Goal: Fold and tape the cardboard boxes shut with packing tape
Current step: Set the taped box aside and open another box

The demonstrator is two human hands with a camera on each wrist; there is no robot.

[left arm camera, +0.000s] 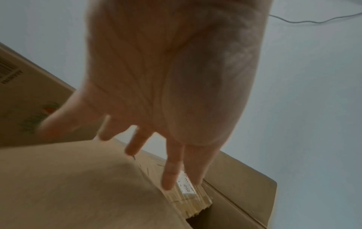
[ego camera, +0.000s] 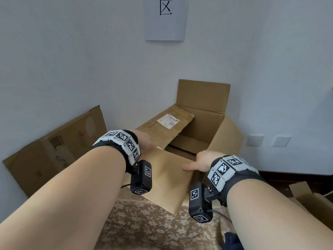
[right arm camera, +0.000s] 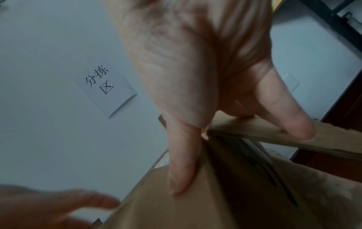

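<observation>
An open cardboard box (ego camera: 196,134) ran lengthwise away from the person. The right hand (ego camera: 200,162) pinched its near flap (ego camera: 167,179); the left hand (ego camera: 144,141) hovered, fingers spread.

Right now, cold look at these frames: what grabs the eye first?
The big open cardboard box in the middle, far flap upright against the wall. Both forearms reach in: the right hand grips the near flap, the left hand is spread over the labelled flap. Above hangs a paper sign.

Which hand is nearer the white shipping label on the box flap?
Left. The left hand rests on the flap just short of the shipping label; the right hand grips the near flap, farther back.
</observation>
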